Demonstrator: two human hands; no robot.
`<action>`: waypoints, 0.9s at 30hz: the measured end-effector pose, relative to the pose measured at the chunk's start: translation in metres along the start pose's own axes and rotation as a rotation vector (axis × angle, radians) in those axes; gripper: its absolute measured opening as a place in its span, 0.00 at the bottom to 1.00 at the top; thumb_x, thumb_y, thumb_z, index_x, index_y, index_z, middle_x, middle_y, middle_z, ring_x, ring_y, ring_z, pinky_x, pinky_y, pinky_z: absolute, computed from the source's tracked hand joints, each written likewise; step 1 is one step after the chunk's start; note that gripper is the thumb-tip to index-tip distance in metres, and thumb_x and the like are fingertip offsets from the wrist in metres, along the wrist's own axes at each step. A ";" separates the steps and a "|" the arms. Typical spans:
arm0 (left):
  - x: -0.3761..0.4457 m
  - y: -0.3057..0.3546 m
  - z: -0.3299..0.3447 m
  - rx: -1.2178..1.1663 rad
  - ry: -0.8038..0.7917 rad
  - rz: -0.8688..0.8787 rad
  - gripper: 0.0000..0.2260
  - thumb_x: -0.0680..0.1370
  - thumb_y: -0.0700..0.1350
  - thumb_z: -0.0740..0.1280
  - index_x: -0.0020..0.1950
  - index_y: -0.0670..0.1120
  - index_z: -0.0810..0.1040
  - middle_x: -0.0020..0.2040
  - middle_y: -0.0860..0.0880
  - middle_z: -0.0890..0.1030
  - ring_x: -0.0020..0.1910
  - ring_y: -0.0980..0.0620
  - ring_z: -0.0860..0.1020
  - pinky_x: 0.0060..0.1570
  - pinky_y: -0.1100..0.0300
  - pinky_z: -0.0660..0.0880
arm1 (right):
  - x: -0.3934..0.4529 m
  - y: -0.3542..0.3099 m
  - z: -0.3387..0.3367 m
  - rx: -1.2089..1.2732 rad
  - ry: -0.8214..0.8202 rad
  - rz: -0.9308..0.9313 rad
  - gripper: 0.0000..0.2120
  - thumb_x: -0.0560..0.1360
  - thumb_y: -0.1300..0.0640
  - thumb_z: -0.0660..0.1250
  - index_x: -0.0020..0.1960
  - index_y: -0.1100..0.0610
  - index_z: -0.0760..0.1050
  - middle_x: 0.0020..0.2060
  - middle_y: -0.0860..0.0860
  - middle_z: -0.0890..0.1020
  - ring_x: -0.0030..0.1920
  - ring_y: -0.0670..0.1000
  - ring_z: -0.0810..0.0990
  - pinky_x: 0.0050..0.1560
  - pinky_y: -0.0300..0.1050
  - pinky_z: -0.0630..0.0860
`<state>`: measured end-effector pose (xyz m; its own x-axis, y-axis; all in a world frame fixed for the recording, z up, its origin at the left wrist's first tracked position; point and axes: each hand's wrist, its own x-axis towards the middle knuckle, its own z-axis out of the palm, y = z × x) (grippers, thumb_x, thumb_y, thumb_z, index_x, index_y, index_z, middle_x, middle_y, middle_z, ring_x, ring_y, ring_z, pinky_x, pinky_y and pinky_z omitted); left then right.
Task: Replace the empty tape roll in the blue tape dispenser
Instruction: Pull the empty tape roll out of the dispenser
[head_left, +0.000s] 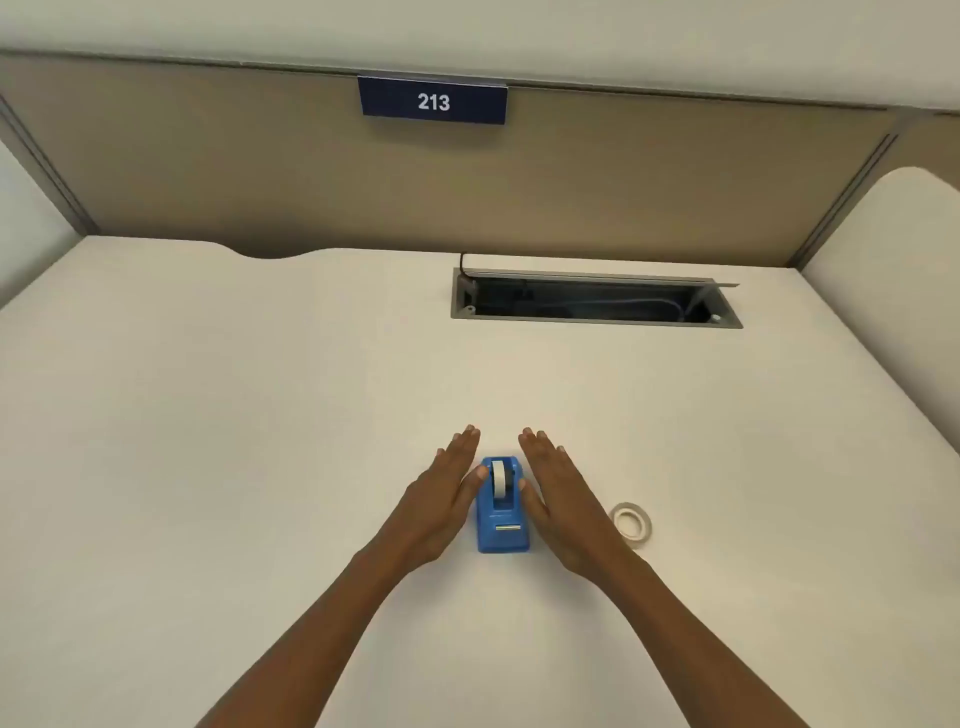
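A blue tape dispenser (503, 514) stands on the white desk (260, 415) with a white roll (498, 477) seated in its cradle. My left hand (444, 499) lies flat on the desk just left of the dispenser, fingers stretched out, thumb beside the roll. My right hand (558, 501) lies flat just right of it, thumb tip at the dispenser's side. Neither hand holds anything. A loose white tape roll (631, 524) lies flat on the desk to the right of my right hand.
An open cable tray (595, 301) is cut into the desk at the back right. A beige partition (311, 171) with a blue "213" sign (432, 101) closes the far side. Another desk surface (893, 249) shows at the right.
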<state>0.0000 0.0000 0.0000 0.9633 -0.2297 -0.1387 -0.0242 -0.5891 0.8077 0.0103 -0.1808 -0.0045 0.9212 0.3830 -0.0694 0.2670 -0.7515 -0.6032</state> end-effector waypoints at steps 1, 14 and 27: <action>-0.002 0.000 0.002 -0.026 -0.002 -0.006 0.22 0.80 0.52 0.50 0.73 0.54 0.48 0.76 0.56 0.51 0.74 0.58 0.49 0.74 0.56 0.47 | -0.001 -0.002 -0.002 0.030 0.017 -0.005 0.24 0.81 0.53 0.49 0.75 0.53 0.47 0.75 0.43 0.51 0.74 0.40 0.45 0.71 0.32 0.39; -0.013 -0.001 0.011 -0.162 -0.023 -0.059 0.40 0.66 0.64 0.68 0.72 0.57 0.54 0.67 0.65 0.59 0.66 0.66 0.59 0.65 0.64 0.57 | -0.007 -0.002 -0.003 0.281 -0.054 0.041 0.24 0.79 0.49 0.57 0.73 0.48 0.57 0.73 0.45 0.64 0.72 0.43 0.63 0.71 0.40 0.59; -0.018 -0.011 0.015 -0.139 0.049 -0.022 0.40 0.62 0.52 0.78 0.66 0.65 0.57 0.59 0.75 0.59 0.60 0.71 0.62 0.48 0.87 0.58 | -0.002 0.000 0.002 0.232 0.094 -0.036 0.21 0.72 0.51 0.69 0.64 0.48 0.71 0.61 0.48 0.77 0.60 0.46 0.74 0.62 0.42 0.71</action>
<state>-0.0216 -0.0011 -0.0154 0.9752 -0.1779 -0.1315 0.0308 -0.4794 0.8771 0.0078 -0.1808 -0.0061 0.9373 0.3478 0.0230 0.2380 -0.5906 -0.7711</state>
